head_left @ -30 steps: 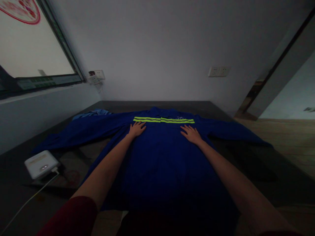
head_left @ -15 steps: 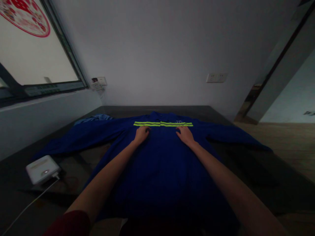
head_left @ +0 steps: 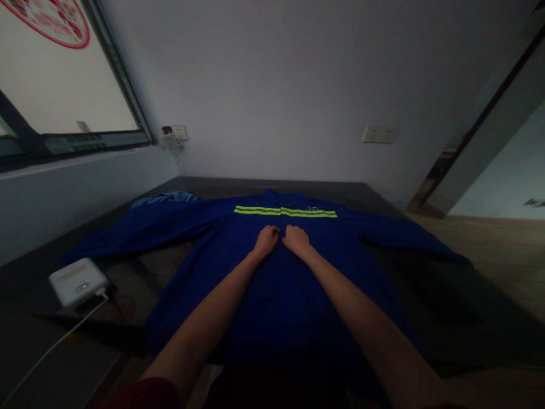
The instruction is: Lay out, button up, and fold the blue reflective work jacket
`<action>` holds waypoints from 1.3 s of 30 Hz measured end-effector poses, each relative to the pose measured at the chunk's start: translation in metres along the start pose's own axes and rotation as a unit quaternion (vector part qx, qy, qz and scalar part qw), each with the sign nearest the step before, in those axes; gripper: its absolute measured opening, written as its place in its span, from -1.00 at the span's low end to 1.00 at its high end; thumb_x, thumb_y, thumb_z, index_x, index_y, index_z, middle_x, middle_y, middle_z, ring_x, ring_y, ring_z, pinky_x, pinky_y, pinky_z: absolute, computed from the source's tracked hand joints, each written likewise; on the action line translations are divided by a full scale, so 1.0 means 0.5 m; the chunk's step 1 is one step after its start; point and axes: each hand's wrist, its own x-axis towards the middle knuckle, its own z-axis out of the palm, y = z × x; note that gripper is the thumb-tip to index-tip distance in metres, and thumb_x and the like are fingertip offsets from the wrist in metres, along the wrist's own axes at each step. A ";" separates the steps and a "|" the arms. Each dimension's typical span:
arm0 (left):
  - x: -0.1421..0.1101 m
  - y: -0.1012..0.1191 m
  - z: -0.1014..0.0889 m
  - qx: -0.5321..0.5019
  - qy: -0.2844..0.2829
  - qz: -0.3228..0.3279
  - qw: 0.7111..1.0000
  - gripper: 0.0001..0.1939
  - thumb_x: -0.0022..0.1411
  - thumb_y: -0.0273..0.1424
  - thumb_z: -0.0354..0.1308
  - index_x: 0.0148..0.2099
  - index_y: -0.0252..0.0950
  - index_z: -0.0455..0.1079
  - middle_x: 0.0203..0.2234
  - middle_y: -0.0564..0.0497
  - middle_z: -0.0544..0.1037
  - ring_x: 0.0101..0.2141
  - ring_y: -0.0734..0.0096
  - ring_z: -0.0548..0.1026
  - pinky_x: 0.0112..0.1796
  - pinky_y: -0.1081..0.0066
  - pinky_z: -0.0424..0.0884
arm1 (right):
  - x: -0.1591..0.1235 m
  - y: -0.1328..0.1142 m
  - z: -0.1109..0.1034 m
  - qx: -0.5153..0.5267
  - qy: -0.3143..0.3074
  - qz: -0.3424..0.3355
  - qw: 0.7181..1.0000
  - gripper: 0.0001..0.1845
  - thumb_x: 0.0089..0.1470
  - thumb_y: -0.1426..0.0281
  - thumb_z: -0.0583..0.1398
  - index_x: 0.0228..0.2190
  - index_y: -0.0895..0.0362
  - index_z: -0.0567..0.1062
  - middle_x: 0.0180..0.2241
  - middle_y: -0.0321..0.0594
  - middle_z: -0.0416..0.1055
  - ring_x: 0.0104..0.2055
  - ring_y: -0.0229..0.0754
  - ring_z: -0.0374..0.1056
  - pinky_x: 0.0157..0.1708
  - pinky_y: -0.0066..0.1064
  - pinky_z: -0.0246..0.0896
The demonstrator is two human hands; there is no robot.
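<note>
A dark blue long-sleeved work jacket [head_left: 281, 284] lies spread front up, collar away from me, sleeves out to both sides. Yellow-green reflective stripes [head_left: 258, 211] cross its chest. Just below the stripes my left hand [head_left: 267, 240] is closed, its curled fingers at the left side of the front opening. My right hand [head_left: 297, 240] is close beside it, fingers also curled shut on the cloth at the opening's right side. The fingertips are partly hidden, and the cloth between them is too dark to make out well.
The jacket rests on a dark table [head_left: 323, 187] against a wall. To the left sits a white box-shaped device [head_left: 79, 281] with a white cable [head_left: 55, 343]. A lighter blue cloth [head_left: 166, 197] lies behind the left sleeve. Wall sockets [head_left: 378, 134] are at the back.
Both hands have moved inward from the two sides of the chest to the jacket's middle, slightly nearer me. Their fingers have curled closed. The view has shifted a little.
</note>
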 end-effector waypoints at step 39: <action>-0.012 0.038 -0.014 0.052 0.006 0.029 0.998 -0.90 0.19 -0.41 0.12 -0.23 -0.22 0.44 -0.33 0.00 0.58 -0.28 0.32 0.51 -0.26 0.45 0.32 | 0.010 0.057 0.032 0.226 0.065 -0.031 0.971 -0.76 0.04 0.48 0.16 -0.23 0.13 0.57 -0.18 -0.16 0.54 -0.11 -0.17 0.43 -0.09 -0.44 0.24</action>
